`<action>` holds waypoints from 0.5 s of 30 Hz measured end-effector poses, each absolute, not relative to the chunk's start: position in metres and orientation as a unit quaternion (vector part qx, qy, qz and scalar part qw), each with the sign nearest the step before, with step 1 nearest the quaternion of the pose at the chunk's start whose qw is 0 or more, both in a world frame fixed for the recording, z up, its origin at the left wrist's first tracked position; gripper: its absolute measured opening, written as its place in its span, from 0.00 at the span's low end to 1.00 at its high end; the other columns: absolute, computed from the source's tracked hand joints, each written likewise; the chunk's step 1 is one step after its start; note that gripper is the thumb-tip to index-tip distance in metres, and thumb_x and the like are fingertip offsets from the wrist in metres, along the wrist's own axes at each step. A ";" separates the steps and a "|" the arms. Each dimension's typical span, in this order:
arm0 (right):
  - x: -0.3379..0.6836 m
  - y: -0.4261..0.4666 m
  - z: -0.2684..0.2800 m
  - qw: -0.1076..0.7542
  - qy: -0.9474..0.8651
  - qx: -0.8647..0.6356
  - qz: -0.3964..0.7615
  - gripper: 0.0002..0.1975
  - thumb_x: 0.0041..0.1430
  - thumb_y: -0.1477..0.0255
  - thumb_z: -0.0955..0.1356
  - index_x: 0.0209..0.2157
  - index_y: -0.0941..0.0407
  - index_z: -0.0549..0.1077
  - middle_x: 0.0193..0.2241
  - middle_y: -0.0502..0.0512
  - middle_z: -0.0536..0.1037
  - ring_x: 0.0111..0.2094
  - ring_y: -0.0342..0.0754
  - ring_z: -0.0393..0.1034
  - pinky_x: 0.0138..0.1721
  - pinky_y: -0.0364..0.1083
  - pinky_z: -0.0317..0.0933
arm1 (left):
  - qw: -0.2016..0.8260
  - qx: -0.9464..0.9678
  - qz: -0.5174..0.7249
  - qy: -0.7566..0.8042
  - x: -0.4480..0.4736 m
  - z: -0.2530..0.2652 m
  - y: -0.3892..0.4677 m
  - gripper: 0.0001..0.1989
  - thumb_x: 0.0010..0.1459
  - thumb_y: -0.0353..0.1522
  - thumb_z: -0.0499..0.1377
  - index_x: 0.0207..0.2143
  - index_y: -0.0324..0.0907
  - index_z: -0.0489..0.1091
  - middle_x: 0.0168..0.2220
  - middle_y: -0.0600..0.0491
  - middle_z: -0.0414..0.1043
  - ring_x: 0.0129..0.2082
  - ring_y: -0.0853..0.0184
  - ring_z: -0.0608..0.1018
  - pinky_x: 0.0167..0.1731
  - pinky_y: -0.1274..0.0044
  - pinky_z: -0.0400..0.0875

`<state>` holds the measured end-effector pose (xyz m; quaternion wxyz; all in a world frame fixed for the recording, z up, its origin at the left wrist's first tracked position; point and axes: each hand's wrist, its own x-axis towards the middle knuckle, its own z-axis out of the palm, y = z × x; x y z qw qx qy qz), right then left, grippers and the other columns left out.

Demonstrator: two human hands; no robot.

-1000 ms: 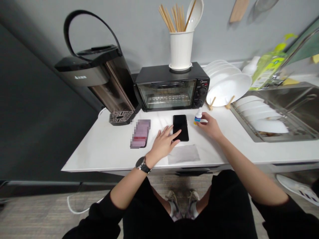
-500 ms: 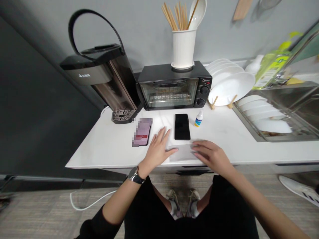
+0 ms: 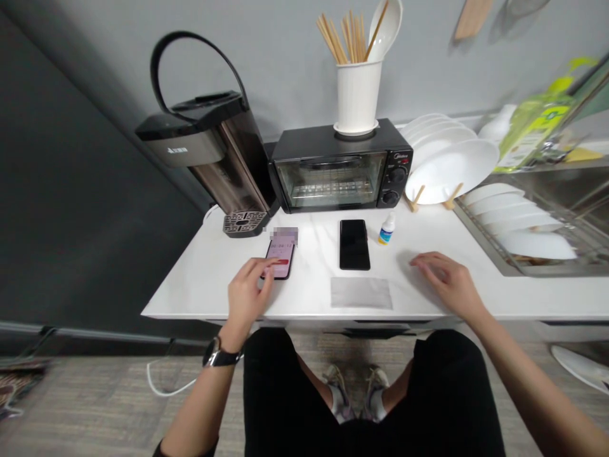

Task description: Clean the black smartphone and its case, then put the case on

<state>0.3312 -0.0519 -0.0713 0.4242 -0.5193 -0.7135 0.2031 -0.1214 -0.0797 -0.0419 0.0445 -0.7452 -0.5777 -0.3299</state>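
My left hand [image 3: 247, 292] reaches over the lower part of a lit phone [image 3: 285, 270] showing a pinkish timer screen. Its index fingertip is at the red button, and the hand grips nothing. Off to the right, my right hand [image 3: 445, 279] rests at the counter with fingers loosely bent, thumb apart and nothing in it. Between the hands a thin grey cloth [image 3: 361, 293] lies flat near the front edge. Behind the cloth is a black phone [image 3: 354, 244], its screen dark. A small white bottle [image 3: 387, 227] with a blue and yellow label stands upright to its right.
A black toaster oven [image 3: 337, 139] carries a white cup [image 3: 359, 95] of chopsticks and a spoon. The water dispenser [image 3: 228, 165] stands left. White plates [image 3: 454, 171] stand in a wooden rack beside the sink [image 3: 514, 266]. Green soap [image 3: 537, 133] is behind.
My left hand has left the cloth and moved left to the lit phone. My right hand has let go of the cloth and shifted right. The cloth now lies uncovered.
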 end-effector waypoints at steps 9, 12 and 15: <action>0.338 -0.045 -0.075 0.446 -0.638 -0.578 0.247 0.20 0.66 0.50 0.67 0.35 0.52 0.80 0.38 0.56 0.84 0.43 0.55 0.78 0.50 0.51 0.68 | 0.072 -0.756 -0.266 -0.594 -0.152 -0.055 -0.074 0.20 0.75 0.42 0.53 0.54 0.44 0.81 0.48 0.45 0.71 0.43 0.58 0.75 0.47 0.66 0.72; 0.337 -0.045 -0.074 0.452 -0.616 -0.598 0.243 0.21 0.65 0.50 0.67 0.34 0.52 0.80 0.37 0.56 0.84 0.42 0.55 0.77 0.48 0.51 0.68 | 0.081 -0.759 -0.252 -0.595 -0.151 -0.055 -0.076 0.21 0.75 0.42 0.52 0.53 0.44 0.81 0.50 0.45 0.70 0.40 0.59 0.74 0.45 0.66 0.71; 0.337 -0.043 -0.073 0.461 -0.595 -0.615 0.236 0.20 0.63 0.50 0.67 0.33 0.52 0.80 0.35 0.55 0.84 0.41 0.55 0.77 0.47 0.50 0.67 | 0.075 -0.758 -0.255 -0.596 -0.152 -0.056 -0.076 0.21 0.75 0.43 0.52 0.53 0.44 0.81 0.50 0.45 0.70 0.39 0.60 0.74 0.45 0.66 0.72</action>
